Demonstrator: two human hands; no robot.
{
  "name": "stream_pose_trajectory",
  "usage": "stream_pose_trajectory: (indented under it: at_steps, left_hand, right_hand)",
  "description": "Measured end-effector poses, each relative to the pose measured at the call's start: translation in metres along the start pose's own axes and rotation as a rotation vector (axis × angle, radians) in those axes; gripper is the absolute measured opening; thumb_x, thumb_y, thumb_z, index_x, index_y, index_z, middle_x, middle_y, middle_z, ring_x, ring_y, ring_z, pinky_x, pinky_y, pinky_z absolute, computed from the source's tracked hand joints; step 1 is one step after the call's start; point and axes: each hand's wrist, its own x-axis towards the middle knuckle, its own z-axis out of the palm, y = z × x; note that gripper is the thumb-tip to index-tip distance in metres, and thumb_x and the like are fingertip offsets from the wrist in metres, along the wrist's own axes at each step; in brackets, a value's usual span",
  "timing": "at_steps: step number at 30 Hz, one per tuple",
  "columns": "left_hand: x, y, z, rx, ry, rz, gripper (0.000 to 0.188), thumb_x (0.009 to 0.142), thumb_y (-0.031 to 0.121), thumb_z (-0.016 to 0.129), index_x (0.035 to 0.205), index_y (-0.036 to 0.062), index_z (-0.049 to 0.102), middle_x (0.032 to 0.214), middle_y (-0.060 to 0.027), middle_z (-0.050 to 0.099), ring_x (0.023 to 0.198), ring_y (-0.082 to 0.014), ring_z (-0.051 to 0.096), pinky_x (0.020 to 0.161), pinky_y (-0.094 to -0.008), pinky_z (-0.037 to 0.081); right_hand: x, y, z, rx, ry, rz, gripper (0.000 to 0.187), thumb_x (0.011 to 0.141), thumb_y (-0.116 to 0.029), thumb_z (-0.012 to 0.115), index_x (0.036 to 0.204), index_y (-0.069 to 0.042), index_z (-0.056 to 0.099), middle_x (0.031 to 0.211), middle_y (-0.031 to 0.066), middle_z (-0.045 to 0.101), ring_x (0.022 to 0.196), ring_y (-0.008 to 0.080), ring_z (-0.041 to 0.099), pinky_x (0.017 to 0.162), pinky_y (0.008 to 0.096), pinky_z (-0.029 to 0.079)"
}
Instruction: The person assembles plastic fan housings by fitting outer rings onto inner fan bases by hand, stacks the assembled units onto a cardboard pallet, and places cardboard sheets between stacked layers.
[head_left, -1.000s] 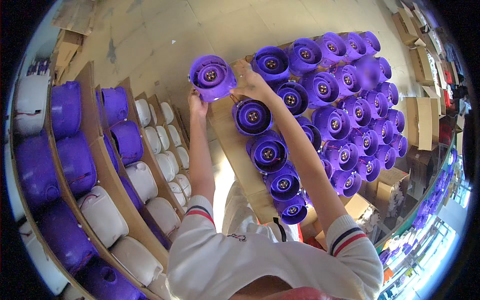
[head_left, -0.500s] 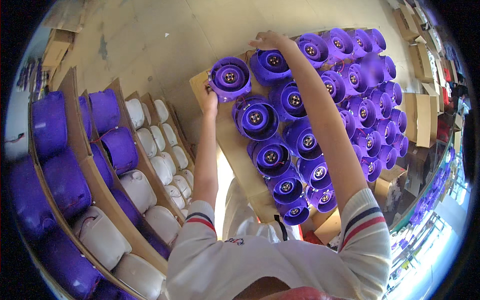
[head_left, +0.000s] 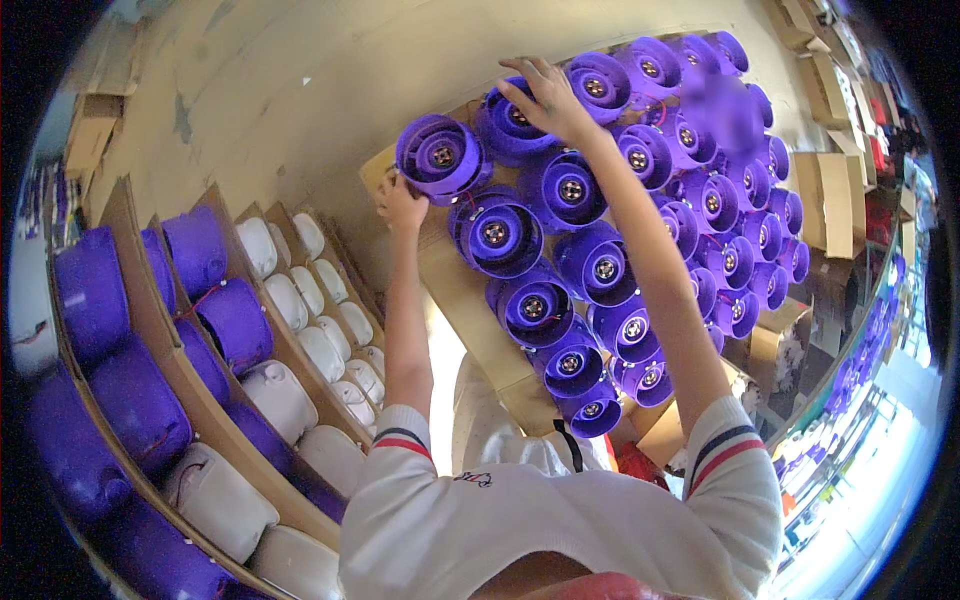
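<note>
Tan floor (head_left: 285,135) spread past the far edge of a cardboard-topped table (head_left: 470,300). Leftmost, cardboard dividers (head_left: 130,250) separated purple shells (head_left: 140,405) and white shells (head_left: 222,500). Next, the left hand (head_left: 403,205) curled against the near-left side of a corner housing (head_left: 440,155), round and purple, at the table's far left corner; whether it gripped could not be told. An outward push there might have tipped it over the edge. Bare cardboard along the left edge gave moving room. Rightward, the right hand (head_left: 550,105), fingers spread wide, was over a neighbouring housing (head_left: 500,137) on the far edge, contact unclear. Its forearm crossed above packed housings (head_left: 605,268); a low sweep could have knocked their rims. Cartons (head_left: 830,205) stood beyond the right edge.
</note>
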Motion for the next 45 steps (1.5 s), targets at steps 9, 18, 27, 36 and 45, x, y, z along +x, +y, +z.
stream_pose_trajectory:
  at_steps: [9,18,27,36,45]
  left_hand:
    - [0.014,-0.021,-0.023,-0.071,-0.076,0.006,0.050,0.074,0.015,0.057,0.122,0.0144,0.044,0.124,-0.0101,0.041,0.113,-0.0330,0.039,0.094,-0.0438,0.031]
    - [0.017,0.013,-0.062,-0.542,-0.174,0.319,0.055,0.071,-0.007,0.051,0.122,0.0119,0.044,0.111,-0.0111,0.053,0.098,-0.0204,0.051,0.087,-0.0306,0.038]
    - [-0.012,0.038,-0.066,-0.394,-0.253,0.353,0.025,0.075,0.020,0.068,0.086,0.0036,0.052,0.080,-0.0043,0.056,0.078,-0.0143,0.051,0.072,-0.0289,0.042]
    - [-0.021,0.041,-0.048,-0.528,-0.110,0.490,0.019,0.076,0.009,0.066,0.083,0.0024,0.049,0.071,-0.0001,0.049,0.067,-0.0082,0.045,0.063,-0.0226,0.040]
    - [-0.020,0.027,-0.044,-0.453,-0.080,0.475,0.026,0.074,0.011,0.067,0.090,0.0040,0.049,0.087,-0.0077,0.054,0.082,-0.0205,0.051,0.076,-0.0305,0.040]
  right_hand:
    - [-0.192,-0.061,-0.071,0.496,0.155,0.482,0.018,0.085,-0.009,0.051,0.100,0.001,0.053,0.098,0.0170,0.055,0.092,0.0314,0.054,0.081,0.0344,0.042]
    - [-0.281,-0.076,-0.064,0.457,0.208,0.591,0.016,0.085,-0.007,0.049,0.098,0.000,0.054,0.094,0.0166,0.056,0.090,0.0309,0.054,0.080,0.0349,0.041]
    - [-0.311,-0.100,-0.065,0.478,0.150,0.598,0.017,0.083,-0.006,0.051,0.099,-0.001,0.055,0.098,0.0167,0.055,0.095,0.0322,0.053,0.083,0.0358,0.041]
    - [-0.324,-0.108,-0.066,0.474,0.160,0.603,0.017,0.082,-0.005,0.051,0.098,-0.001,0.054,0.097,0.0163,0.056,0.093,0.0315,0.054,0.082,0.0354,0.042]
    - [-0.336,-0.114,-0.055,0.490,0.180,0.569,0.015,0.082,-0.005,0.051,0.096,0.000,0.055,0.095,0.0170,0.056,0.090,0.0327,0.055,0.078,0.0361,0.043]
